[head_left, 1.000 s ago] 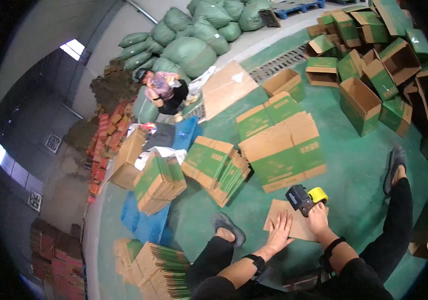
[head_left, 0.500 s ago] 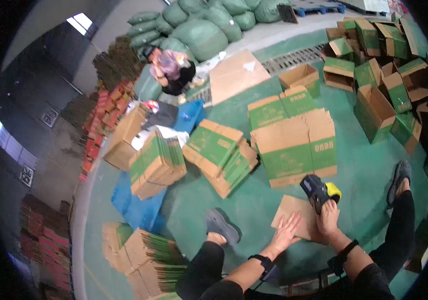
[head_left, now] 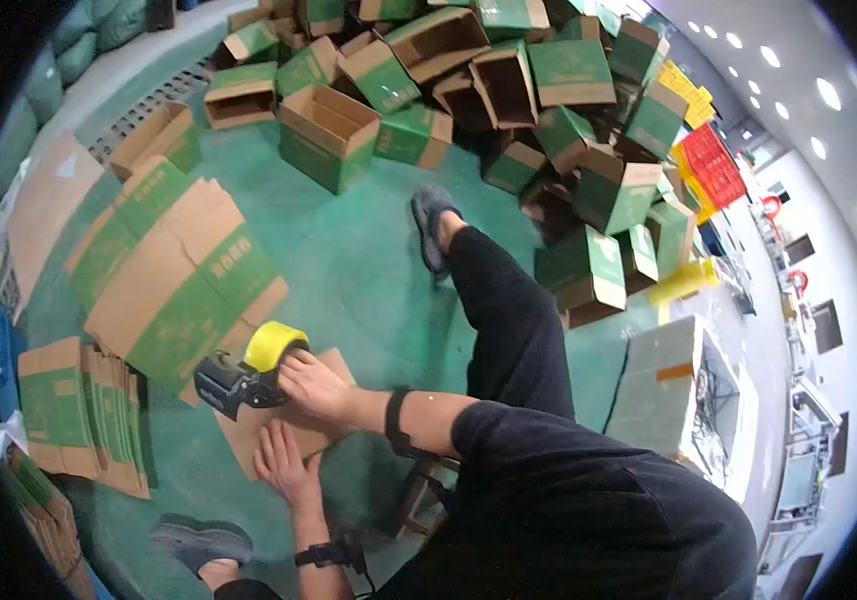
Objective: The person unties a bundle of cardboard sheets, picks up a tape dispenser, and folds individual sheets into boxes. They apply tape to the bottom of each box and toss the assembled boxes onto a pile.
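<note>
A tape gun [head_left: 233, 387] with a black body and a yellow roll of tape [head_left: 273, 346] is gripped in my right hand [head_left: 320, 388]. It sits over the far edge of a plain brown cardboard box [head_left: 242, 436] in front of me. My left hand [head_left: 286, 464] rests flat on the near part of that cardboard, fingers stretched out. The hand and tape gun cover part of the cardboard, and its lower sides are hidden.
Flattened green-and-brown cartons [head_left: 178, 300] stand just beyond the tape gun. Another stack of flat cartons [head_left: 53, 405] lies to the left. Open boxes [head_left: 570, 72] are heaped ahead and to the right. A white cabinet [head_left: 660, 385] holding cables stands at right.
My view has swung to the right, bringing the box heap and white cabinet into sight. The tape gun stays in my right hand, and my left hand stays on the cardboard.
</note>
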`<state>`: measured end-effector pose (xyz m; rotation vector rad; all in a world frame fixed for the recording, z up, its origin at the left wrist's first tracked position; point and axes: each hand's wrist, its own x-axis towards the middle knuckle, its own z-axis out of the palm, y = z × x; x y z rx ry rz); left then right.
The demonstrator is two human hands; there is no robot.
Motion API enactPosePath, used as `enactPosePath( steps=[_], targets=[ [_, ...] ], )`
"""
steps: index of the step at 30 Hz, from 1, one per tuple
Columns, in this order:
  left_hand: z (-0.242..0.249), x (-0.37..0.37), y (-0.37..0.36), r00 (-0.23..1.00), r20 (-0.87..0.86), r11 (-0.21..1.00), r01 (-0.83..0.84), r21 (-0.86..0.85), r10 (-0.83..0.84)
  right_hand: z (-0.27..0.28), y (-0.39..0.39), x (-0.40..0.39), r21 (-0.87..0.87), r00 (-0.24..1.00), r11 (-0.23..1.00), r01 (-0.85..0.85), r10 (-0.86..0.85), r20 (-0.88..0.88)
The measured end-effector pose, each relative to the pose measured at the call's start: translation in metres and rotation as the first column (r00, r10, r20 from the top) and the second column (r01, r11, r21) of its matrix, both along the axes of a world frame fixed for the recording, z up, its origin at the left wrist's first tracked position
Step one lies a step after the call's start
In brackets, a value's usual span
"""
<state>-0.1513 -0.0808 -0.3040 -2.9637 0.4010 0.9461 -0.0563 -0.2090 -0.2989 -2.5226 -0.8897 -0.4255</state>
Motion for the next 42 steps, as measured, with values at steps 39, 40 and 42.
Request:
enactPosePath(
  steps=[39,40,42],
  targets=[
    [-0.032,-0.008,0.027,0.809,0.381,0.647,0.001,-0.762,0.447,0.069,0.258,0.064,-0.367,0.680,0.831,-0.417,0.018,-0.733],
    [-0.035,-0.008,0.025,0.825,0.353,0.636,-0.010,-0.772,0.442,0.066,0.262,0.063,-0.492,0.657,0.765,-0.416,-0.121,-0.744],
    [-0.039,-0.009,0.024,0.838,0.343,0.633,-0.004,-0.774,0.425,0.083,0.259,0.056,-0.562,0.688,0.709,-0.425,-0.150,-0.710]
  ],
)
